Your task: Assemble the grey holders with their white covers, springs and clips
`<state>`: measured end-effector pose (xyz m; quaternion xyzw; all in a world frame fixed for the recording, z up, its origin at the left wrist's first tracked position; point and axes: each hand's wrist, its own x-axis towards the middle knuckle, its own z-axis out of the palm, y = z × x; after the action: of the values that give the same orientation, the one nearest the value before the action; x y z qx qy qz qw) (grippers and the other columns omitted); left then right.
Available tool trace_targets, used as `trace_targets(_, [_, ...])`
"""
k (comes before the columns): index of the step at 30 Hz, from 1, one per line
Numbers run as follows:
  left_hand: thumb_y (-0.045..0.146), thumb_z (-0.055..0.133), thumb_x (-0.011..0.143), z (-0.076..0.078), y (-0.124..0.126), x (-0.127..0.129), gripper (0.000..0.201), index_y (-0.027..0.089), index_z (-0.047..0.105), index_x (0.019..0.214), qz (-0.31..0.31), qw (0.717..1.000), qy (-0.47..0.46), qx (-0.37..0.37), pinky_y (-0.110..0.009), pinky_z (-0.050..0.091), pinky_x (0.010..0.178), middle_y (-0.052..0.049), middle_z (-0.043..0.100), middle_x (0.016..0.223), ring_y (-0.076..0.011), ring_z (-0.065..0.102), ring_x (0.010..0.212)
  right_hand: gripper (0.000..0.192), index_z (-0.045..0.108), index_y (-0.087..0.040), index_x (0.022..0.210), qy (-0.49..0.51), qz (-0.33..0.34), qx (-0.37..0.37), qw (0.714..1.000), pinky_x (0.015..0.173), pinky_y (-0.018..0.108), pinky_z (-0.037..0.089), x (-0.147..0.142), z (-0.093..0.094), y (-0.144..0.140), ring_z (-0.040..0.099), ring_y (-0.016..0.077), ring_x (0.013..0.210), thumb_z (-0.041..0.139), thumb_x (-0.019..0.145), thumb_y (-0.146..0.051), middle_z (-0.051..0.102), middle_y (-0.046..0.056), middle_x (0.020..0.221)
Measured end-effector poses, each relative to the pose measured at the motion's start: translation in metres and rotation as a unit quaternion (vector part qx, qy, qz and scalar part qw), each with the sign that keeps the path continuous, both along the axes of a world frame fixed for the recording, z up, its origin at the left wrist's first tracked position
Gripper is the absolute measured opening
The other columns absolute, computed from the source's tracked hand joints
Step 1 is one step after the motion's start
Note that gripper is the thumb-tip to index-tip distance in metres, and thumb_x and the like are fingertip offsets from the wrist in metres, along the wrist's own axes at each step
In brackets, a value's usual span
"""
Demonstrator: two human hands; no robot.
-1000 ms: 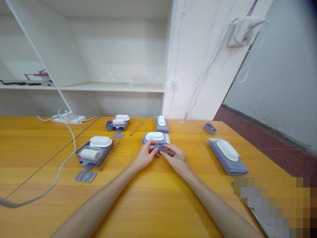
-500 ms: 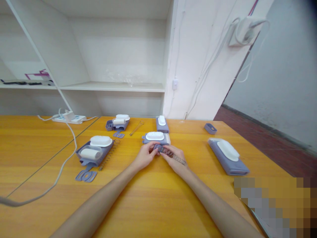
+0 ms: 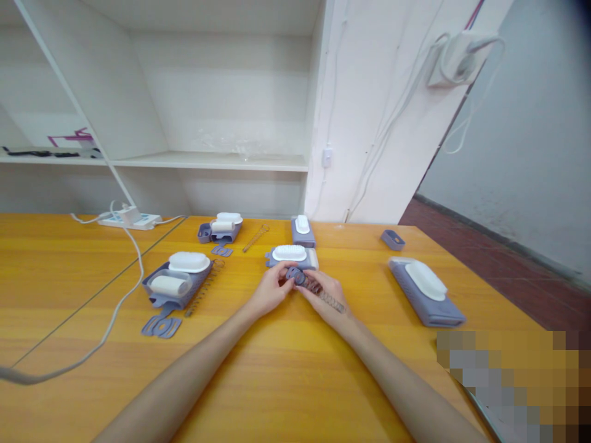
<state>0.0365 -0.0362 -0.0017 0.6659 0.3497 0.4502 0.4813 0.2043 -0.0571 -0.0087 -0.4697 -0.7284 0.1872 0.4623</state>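
Note:
My left hand (image 3: pixel 273 288) pinches a flat purple-grey plastic piece with cut-out openings (image 3: pixel 293 275) between thumb and fingers. My right hand (image 3: pixel 329 294) is closed around a metal coil spring (image 3: pixel 331 301), whose far end meets the plastic piece. The free end of the spring lies over the back of my right hand. Just beyond both hands sits a purple-grey case with a white bristled brush (image 3: pixel 289 253) on top. How the spring joins the plastic piece is too small to tell.
Left stands a purple-grey case with white parts (image 3: pixel 184 271), a spring (image 3: pixel 205 288) beside it and a flat cut-out piece (image 3: pixel 161 327) in front. Another such set (image 3: pixel 226 227) is behind. A case (image 3: pixel 422 292) and small purple-grey cup (image 3: pixel 393 240) lie right. A white cable (image 3: pixel 124 301) crosses the left.
The flat plastic piece has turned slightly so more of its face shows, and the spring's free end has dipped a little. Both hands stay in nearly the same place.

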Motion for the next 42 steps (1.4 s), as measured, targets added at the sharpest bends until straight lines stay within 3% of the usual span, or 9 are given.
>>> trace_targets(7, [0.022,0.056,0.08,-0.0033,0.0012,-0.0005,0.03,0.016,0.048,0.108,-0.003,1.0,-0.001,0.009,-0.024,0.046,0.07,0.0,0.061,0.074,-0.0126,0.059,0.07,0.025,0.063,-0.019,0.104,-0.042,0.031,0.022,0.998,0.075,0.03,0.051,0.002,0.0025,-0.002,0.063,0.0195,0.081,0.058,0.08,-0.025,0.067,0.008,0.093])
trace_targets(16, [0.02,0.056,0.078,-0.0061,0.0028,-0.0017,0.037,0.016,0.054,0.115,-0.005,0.999,0.026,0.041,-0.03,0.042,0.089,-0.007,0.062,0.106,-0.0179,0.057,0.097,0.025,0.065,-0.023,0.105,-0.026,0.047,0.009,0.999,0.077,0.029,0.05,0.003,0.0026,-0.0014,0.063,0.0181,0.083,0.058,0.082,-0.028,0.067,0.005,0.095])
trace_targets(23, [0.022,0.055,0.08,-0.0024,-0.0003,-0.0013,0.036,0.015,0.052,0.116,-0.008,0.999,0.021,0.028,-0.027,0.045,0.078,-0.005,0.065,0.089,-0.0156,0.06,0.083,0.017,0.068,-0.023,0.091,0.005,0.014,0.006,1.0,0.074,0.029,0.051,-0.0003,-0.0025,0.0013,0.063,0.0176,0.079,0.063,0.078,-0.033,0.067,0.003,0.089])
trace_targets(30, [0.024,0.058,0.078,-0.0025,0.0031,-0.0004,0.036,0.013,0.055,0.112,-0.009,1.0,-0.005,-0.003,-0.028,0.046,0.082,-0.006,0.066,0.095,-0.0168,0.06,0.089,0.03,0.063,-0.023,0.107,-0.007,0.027,0.026,0.999,0.08,0.033,0.051,0.0009,-0.0028,-0.0015,0.063,0.0192,0.086,0.062,0.079,-0.031,0.067,0.006,0.099])
trace_targets(37, [0.022,0.058,0.079,-0.0026,0.002,-0.0009,0.04,0.013,0.053,0.118,-0.016,1.0,0.009,-0.005,-0.031,0.044,0.087,-0.009,0.065,0.102,-0.018,0.06,0.094,0.022,0.068,-0.022,0.097,0.041,0.028,0.008,0.999,0.081,0.032,0.051,-0.0005,-0.002,0.0005,0.064,0.0188,0.086,0.066,0.076,-0.029,0.068,0.005,0.095])
trace_targets(42, [0.026,0.06,0.079,-0.0017,0.0013,-0.0013,0.042,0.015,0.05,0.119,-0.02,1.0,-0.013,-0.011,-0.028,0.046,0.081,-0.005,0.066,0.09,-0.0158,0.061,0.085,0.02,0.07,-0.023,0.095,0.051,0.042,-0.021,0.998,0.081,0.034,0.051,-0.0004,0.0028,0.0008,0.063,0.0194,0.087,0.065,0.076,-0.028,0.068,0.005,0.096])
